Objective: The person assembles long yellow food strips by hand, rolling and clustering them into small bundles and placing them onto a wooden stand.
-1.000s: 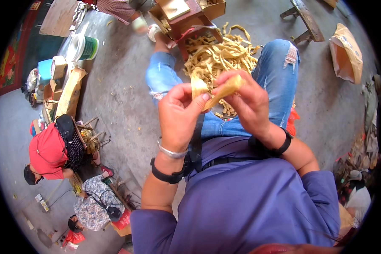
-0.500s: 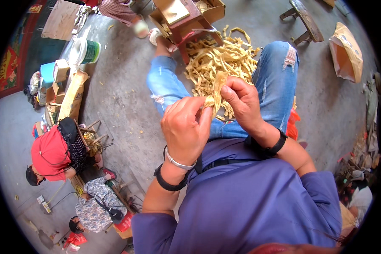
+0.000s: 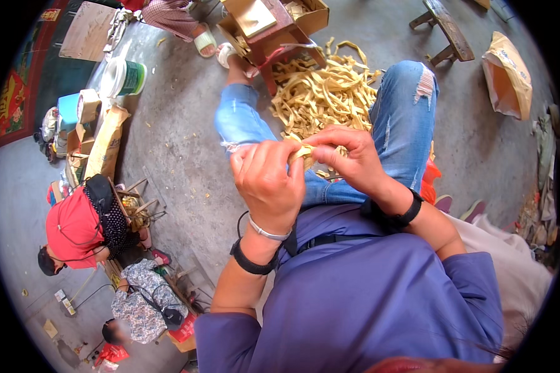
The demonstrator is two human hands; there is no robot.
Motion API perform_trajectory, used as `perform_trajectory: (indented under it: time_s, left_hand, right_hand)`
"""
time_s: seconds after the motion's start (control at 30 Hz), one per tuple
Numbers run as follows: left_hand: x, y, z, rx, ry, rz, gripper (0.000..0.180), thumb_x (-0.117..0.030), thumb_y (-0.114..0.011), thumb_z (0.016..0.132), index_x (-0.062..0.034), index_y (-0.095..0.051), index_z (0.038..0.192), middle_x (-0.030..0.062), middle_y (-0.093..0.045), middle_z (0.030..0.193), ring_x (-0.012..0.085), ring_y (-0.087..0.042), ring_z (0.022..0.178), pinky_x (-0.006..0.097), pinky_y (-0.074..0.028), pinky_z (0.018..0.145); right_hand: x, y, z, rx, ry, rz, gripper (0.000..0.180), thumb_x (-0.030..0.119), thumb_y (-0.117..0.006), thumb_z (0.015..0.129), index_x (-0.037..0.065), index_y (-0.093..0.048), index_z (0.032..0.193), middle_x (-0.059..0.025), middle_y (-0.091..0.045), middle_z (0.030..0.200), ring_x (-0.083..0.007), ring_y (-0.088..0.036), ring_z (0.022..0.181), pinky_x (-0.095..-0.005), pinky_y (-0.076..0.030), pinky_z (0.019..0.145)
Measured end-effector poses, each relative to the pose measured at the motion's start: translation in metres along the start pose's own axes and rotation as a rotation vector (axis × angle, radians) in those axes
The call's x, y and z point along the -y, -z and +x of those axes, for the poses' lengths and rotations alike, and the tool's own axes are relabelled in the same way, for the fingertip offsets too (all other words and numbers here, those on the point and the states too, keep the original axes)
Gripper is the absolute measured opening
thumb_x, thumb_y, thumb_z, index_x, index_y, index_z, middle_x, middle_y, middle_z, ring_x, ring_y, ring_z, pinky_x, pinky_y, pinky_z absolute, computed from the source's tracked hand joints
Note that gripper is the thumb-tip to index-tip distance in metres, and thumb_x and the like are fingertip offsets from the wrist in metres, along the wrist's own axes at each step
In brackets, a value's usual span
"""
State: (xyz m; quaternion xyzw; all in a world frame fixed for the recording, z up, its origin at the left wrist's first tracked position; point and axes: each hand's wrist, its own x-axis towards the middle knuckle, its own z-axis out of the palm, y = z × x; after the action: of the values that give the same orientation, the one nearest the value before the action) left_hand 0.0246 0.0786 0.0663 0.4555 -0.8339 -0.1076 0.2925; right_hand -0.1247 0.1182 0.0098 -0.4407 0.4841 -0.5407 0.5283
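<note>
Both of my hands meet in front of my chest, above my knees in blue jeans. My left hand [image 3: 269, 180] and my right hand [image 3: 348, 158] pinch the same small folded yellow strip [image 3: 303, 153], most of it hidden by the fingers. Beyond my hands a heap of loose yellow strips [image 3: 320, 93] lies on the concrete floor between my legs.
A brown cardboard box [image 3: 264, 25] stands past the heap, with another person's sandalled feet [image 3: 205, 40] beside it. A wooden stool [image 3: 448, 31] and a tan sack [image 3: 509, 74] are at the right. Two people [image 3: 81, 227] sit at the left near buckets [image 3: 123, 77].
The long yellow strip that stuck out above my hands has been folded down into a small piece. My hands have drawn closer together around it.
</note>
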Motion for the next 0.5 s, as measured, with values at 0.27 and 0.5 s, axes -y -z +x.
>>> perform_trajectory:
  time_s: [0.27, 0.5]
  left_hand:
    - [-0.003, 0.003, 0.000, 0.210, 0.072, -0.169, 0.019, -0.007, -0.070, 0.067, -0.0101, -0.057, 0.081, 0.0027, -0.059, 0.074, 0.0220, -0.057, 0.070, 0.033, -0.036, 0.071]
    - [-0.003, -0.013, -0.013, 0.056, 0.055, -0.260, 0.021, 0.003, -0.071, 0.068, -0.0042, -0.053, 0.078, 0.0051, -0.057, 0.069, 0.0184, -0.056, 0.060, 0.030, -0.044, 0.058]
  right_hand:
    - [-0.003, 0.008, -0.004, 0.072, 0.086, -0.177, 0.013, 0.007, -0.063, 0.074, 0.001, -0.065, 0.085, -0.0059, -0.060, 0.087, -0.0135, -0.057, 0.079, -0.0256, -0.045, 0.072]
    - [-0.005, 0.010, -0.011, 0.140, -0.191, 0.653, 0.022, 0.008, -0.056, 0.076, -0.001, -0.065, 0.094, -0.0069, -0.049, 0.117, -0.0155, -0.049, 0.106, -0.0299, -0.038, 0.093]
